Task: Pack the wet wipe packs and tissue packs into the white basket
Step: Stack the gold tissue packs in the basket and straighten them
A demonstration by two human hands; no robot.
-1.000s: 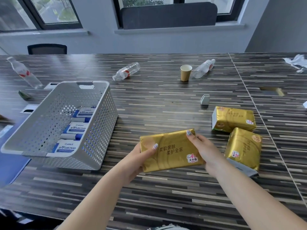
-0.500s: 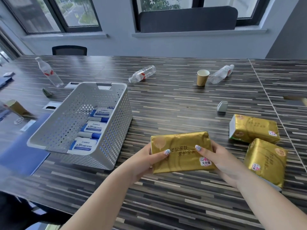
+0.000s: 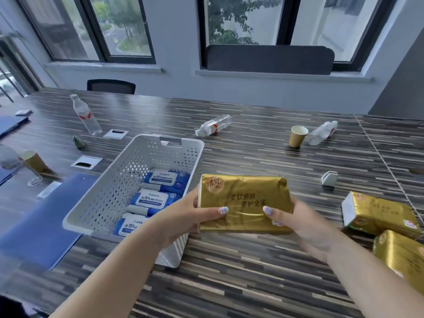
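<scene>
Three wet wipe packs (image 3: 160, 198): in white basket (image 3: 110, 191), nearest partly hidden by left hand (image 3: 181, 216).
Tissue packs: three; held pack (image 3: 243, 200) above basket's right rim, gripped by both hands, right hand (image 3: 300, 223) included.
Far-right pack (image 3: 399, 255): cut off.

Glossy gold foil-like wrap covers the tissue pack (image 3: 244, 204); just left of it, the white basket (image 3: 119, 191) looks matt perforated plastic, on a streaked wood-grain table (image 3: 252, 271).
</scene>
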